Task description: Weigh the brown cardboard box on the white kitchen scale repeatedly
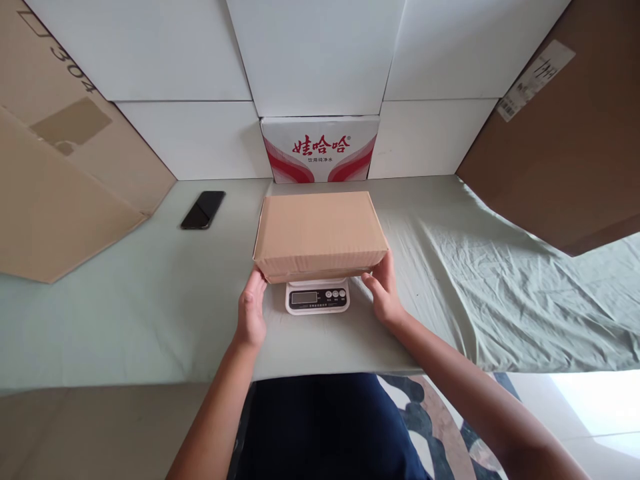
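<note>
A plain brown cardboard box point(320, 227) is at the middle of the table, over a white digital kitchen scale point(317, 308). The box hides the scale's platform, so whether it rests there or hovers just above cannot be made out. My left hand point(251, 310) grips the near left corner of the box, its fingers partly hidden along the side. On the opposite side, my right hand point(384, 290) holds the near right corner, thumb toward the front face and fingers behind. The scale's dark display and round buttons face me; no digits are readable.
A black smartphone point(203, 210) lies left of the box on the pale green cloth point(125, 287), which is wrinkled at right. Behind stands a white and red carton point(320, 150) among white boxes. Large cardboard sheets point(65, 153) flank the table on both sides.
</note>
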Demonstrator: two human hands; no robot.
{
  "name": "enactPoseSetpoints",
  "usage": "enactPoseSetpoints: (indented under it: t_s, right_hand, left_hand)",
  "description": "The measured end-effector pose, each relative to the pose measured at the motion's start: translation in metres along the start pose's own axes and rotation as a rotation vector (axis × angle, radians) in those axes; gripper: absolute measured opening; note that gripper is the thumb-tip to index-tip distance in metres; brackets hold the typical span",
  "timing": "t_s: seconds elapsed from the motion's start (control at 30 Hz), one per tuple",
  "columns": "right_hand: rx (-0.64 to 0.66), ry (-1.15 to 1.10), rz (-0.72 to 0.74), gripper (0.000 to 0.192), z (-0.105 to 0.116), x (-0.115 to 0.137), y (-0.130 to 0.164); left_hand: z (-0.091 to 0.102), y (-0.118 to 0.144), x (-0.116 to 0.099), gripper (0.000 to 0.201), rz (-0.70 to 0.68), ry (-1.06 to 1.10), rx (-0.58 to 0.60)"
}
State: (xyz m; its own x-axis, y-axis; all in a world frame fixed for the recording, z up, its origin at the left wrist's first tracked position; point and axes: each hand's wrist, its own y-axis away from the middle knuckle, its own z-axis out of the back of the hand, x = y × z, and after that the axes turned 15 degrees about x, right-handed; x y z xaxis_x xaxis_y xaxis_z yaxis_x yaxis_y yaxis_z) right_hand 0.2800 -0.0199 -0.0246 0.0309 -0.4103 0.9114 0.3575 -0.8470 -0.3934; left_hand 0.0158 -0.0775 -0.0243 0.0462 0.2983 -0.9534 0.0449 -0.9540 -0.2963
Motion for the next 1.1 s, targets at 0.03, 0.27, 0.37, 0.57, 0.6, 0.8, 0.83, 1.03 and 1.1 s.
enactPoseSetpoints:
  t_s: [0.03,0.27,0.37,0.57,0.6,0.8,0.83,1.03,1.1]
  right_hand:
    - [-0.012,-0.005,0.006,0.078,0.0,0.0,0.0]
    - [-0.072,-0.021,0.023,0.077,0.002,-0.001,-0.002]
    - [-0.056,0.025,0.016,0.074,-0.002,0.002,-0.001]
    - [-0.041,0.127,0.018,0.069,-0.01,0.008,0.002]
    - [-0.044,0.131,0.013,0.069,-0.011,0.009,0.003]
    - [-0.05,0.146,0.004,0.069,-0.013,0.011,0.004]
    - [-0.05,0.146,0.0,0.069,-0.013,0.011,0.004]
    - [-0.054,0.155,-0.005,0.071,-0.013,0.009,0.004]
    - [-0.057,0.135,0.011,0.071,-0.013,0.009,0.004]
  left_hand:
    - [0.001,-0.001,0.0,0.094,-0.013,0.0,-0.004]
    - [0.006,-0.003,0.001,0.088,-0.042,0.022,-0.051]
    - [0.006,-0.002,0.005,0.09,0.019,0.03,0.002]
    - [0.005,-0.003,0.005,0.091,0.05,0.02,0.064]
    - [0.004,-0.003,0.004,0.091,0.048,0.017,0.067]
    - [0.003,-0.005,0.0,0.089,0.036,-0.001,0.069]
    - [0.003,-0.005,0.0,0.089,0.037,-0.002,0.067]
    - [0.004,-0.005,0.001,0.091,0.041,-0.006,0.068]
    - [0.004,-0.005,0.001,0.092,0.05,-0.003,0.039]
